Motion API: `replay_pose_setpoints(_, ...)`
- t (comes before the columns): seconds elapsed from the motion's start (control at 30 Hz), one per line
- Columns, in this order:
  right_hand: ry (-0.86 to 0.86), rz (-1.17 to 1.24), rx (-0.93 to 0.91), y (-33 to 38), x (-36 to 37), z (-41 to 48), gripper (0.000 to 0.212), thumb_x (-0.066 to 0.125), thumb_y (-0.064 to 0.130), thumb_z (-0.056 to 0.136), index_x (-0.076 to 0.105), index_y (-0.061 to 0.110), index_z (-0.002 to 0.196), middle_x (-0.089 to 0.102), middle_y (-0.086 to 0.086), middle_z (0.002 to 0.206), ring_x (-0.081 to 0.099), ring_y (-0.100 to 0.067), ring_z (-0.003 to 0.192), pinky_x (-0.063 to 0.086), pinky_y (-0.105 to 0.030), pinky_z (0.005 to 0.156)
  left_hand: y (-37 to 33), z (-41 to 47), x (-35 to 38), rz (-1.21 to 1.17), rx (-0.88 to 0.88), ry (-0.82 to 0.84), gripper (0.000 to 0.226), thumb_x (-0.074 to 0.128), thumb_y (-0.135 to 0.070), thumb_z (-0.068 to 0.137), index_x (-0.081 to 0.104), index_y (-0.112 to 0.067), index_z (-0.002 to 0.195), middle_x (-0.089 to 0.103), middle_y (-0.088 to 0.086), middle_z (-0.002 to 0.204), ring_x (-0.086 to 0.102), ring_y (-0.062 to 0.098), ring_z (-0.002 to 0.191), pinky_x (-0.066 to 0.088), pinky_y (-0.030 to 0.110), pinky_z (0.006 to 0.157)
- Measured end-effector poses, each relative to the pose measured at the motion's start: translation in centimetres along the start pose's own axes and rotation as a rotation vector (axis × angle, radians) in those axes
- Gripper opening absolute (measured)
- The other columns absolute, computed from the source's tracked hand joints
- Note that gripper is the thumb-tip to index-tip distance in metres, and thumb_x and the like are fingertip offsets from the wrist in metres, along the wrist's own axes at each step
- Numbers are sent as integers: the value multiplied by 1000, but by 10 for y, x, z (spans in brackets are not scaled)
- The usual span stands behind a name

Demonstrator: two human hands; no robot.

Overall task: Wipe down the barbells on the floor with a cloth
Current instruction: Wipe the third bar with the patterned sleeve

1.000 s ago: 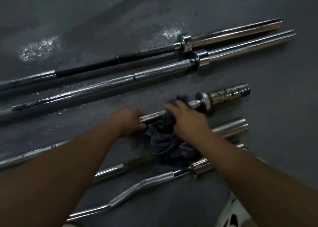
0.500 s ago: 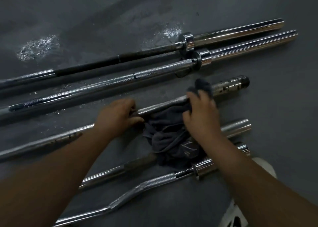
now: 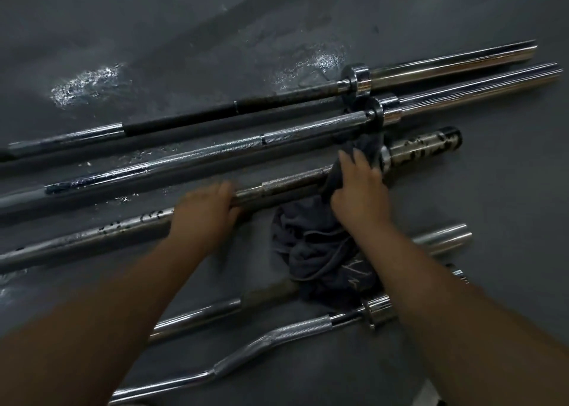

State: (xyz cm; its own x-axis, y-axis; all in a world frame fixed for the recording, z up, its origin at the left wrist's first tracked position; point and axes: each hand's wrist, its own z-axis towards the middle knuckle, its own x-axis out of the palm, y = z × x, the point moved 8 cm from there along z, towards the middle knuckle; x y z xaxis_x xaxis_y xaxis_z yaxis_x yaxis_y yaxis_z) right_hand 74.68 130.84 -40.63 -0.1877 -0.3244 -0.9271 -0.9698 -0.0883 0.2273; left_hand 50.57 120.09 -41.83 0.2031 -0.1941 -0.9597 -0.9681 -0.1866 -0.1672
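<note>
right hand (image 3: 360, 190) grips a dark grey cloth (image 3: 317, 251), fingers curled over it and pinning its upper fold round the shaft of the spotted barbell (image 3: 292, 182), just left of that bar's collar (image 3: 385, 159); left hand (image 3: 200, 217), somewhat blurred, holds the same shaft further left, fingers wrapped over the top of it, with a bare knurled stretch between the two hands. all of it lies on a dark grey floor (image 3: 492, 282), which carries shiny wet patches (image 3: 86, 82) toward the far side. furthest from the person runs a black-shafted barbell (image 3: 184, 125) with a long chrome sleeve at its right end, and close beside it, nearly parallel, a knurled silver barbell (image 3: 215, 153) with a dark smear on its left part; the collars of these two sit almost touching. the spotted barbell comes next, its short sleeve (image 3: 425, 147) mottled with dark marks and its left stretch pitted too. nearer the person lies a plain chrome bar (image 3: 200, 314), running in under the cloth, and a smooth chrome sleeve (image 3: 443, 239) shows right of the right forearm, in line with it. nearest is a curl bar (image 3: 277, 335), bent in its shaft, with a chrome collar at its right. the loose bulk of the cloth hangs down from the gripped fold and bunches on the floor, over the chrome bar, reaching close to the curl bar's collar
</note>
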Motion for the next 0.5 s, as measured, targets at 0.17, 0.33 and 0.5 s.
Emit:
replay_pose_setpoints(0.17,153,36,-441,107,44,-60,80,57,14,80,27,26,154,16,1,162,27,-37,140,44,-44,103,6,19,15,32,-24,304,22,63,-37,89,55,-23,104,66,9,110,63,30,98,41,32,71)
replay_pose_setpoints(0.33,142,-64,-254,20,4,4,79,55,12,81,28,33,152,19,1,162,29,-33,142,40,-44,107,15,34,20,-199,-55,518,25,69,-47,85,54,-26,85,67,9,100,60,24,86,39,28,70)
replay_pose_setpoints(0.5,109,-42,-266,59,30,-47,71,56,19,81,35,22,149,24,-4,158,32,-39,136,39,-43,106,-11,-18,14,106,-120,30,34,71,-42,80,55,-21,102,68,10,99,64,35,91,45,38,74)
